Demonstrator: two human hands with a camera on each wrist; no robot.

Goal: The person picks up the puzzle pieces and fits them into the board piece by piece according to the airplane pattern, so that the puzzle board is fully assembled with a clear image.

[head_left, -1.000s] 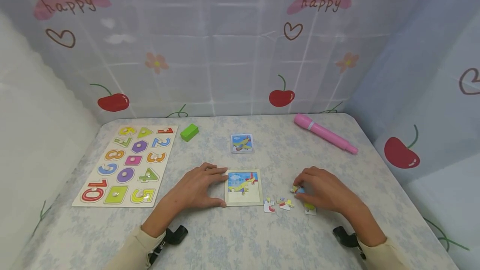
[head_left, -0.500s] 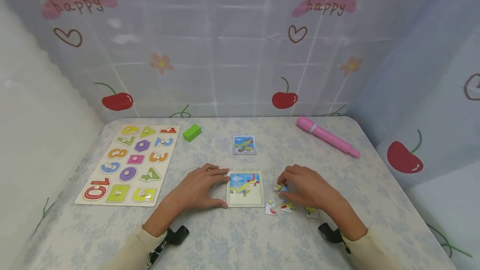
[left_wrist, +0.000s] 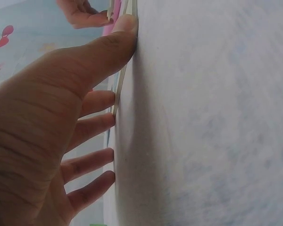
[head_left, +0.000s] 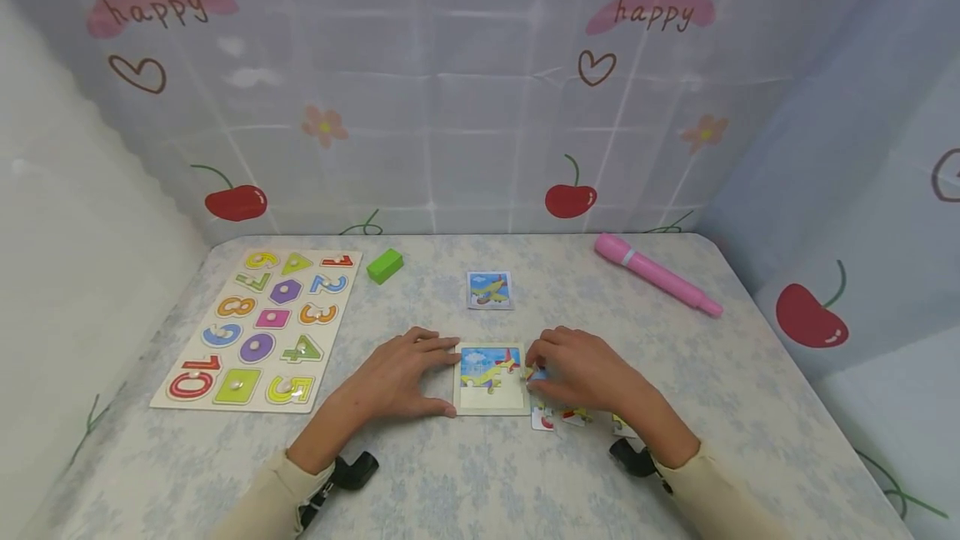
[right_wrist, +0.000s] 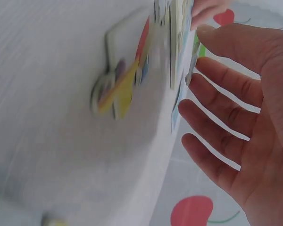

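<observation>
My left hand (head_left: 392,375) lies at the left side of a small square jigsaw tray (head_left: 512,401), thumb and fingertips at its edge. The tray's upper part holds joined pieces of a yellow and red airplane on blue sky; bare board shows below. Beside the tray's right edge, my right hand (head_left: 581,369) pinches a puzzle piece (head_left: 537,374) between thumb and fingers. The right wrist view shows this piece (right_wrist: 192,63) edge-on, held above the table. Loose puzzle pieces (head_left: 542,418) lie under and near the right hand, one partly hidden by the wrist.
A picture card (head_left: 490,290) of the airplane lies behind the tray. At left is a number-and-shape board (head_left: 255,327), with a green block (head_left: 385,266) near its top corner. A pink pen-shaped object (head_left: 660,275) lies at the back right.
My right hand has moved left with the puzzle piece, from over the loose pieces to the tray's right edge. The left hand stays at the tray.
</observation>
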